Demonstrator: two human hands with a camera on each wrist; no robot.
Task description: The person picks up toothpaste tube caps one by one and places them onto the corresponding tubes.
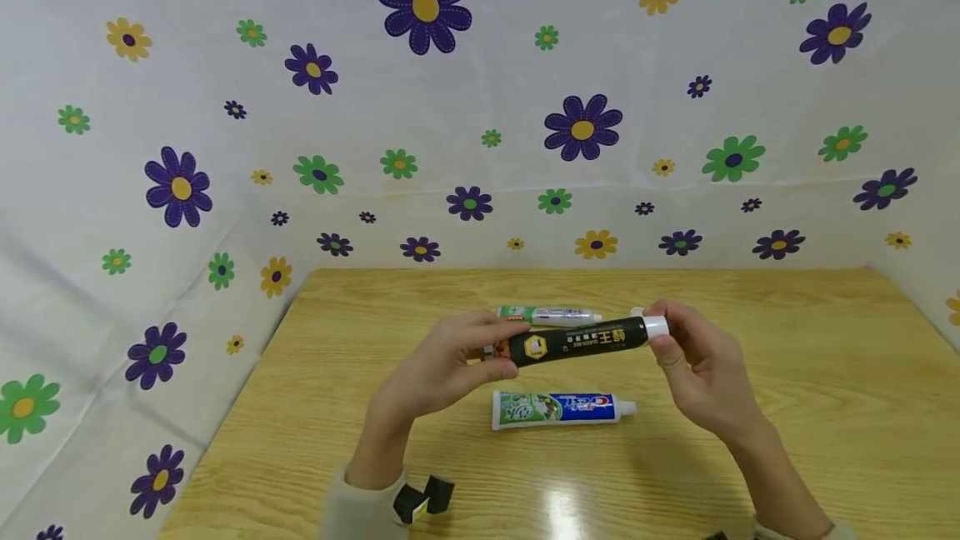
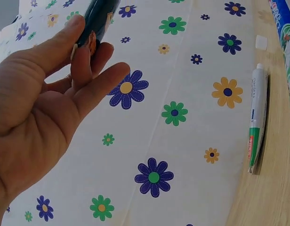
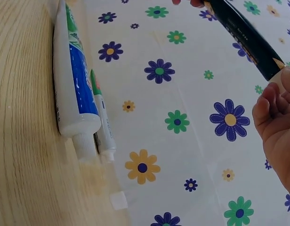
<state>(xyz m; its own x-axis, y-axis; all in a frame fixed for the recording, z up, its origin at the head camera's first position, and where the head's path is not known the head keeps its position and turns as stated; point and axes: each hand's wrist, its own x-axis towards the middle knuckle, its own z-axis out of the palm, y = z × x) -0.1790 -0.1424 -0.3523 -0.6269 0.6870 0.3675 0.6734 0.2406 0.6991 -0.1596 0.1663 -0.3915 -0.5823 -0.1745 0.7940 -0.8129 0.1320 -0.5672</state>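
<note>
Pale left sleeve (image 1: 365, 507) nearest, at the lower edge of the head view, with a black wrist piece (image 1: 420, 500) at its cuff; beyond it the left hand (image 1: 442, 361) grips the tail of a black tube (image 1: 577, 343) between thumb and fingers; the right hand (image 1: 701, 365) pinches the white cap (image 1: 657, 326) at the other end; tube therefore held above the tabletop (image 1: 300, 407), between both hands. Risks, as judged: left hold is by fingertips at the tail, so a twist at the cap could swivel the tube or pull it free; a drop could knock the blue-and-green tube (image 1: 555, 409) lying nearer the person, or the slim white tube (image 1: 551, 316) farther back; a hard squeeze with the cap loose could force out paste; whether it is loose, cannot tell. Labels: black tube reads "QUEEN BEE" in small capitals, beside larger yellow characters, 蜂王, and a yellow hexagon emblem; blue-and-green tube bears white characters and a red-and-white mark, brand not legible; slim tube's print too small to read; small white piece (image 1: 637, 312) just beside the right hand, no writing visible.
</note>
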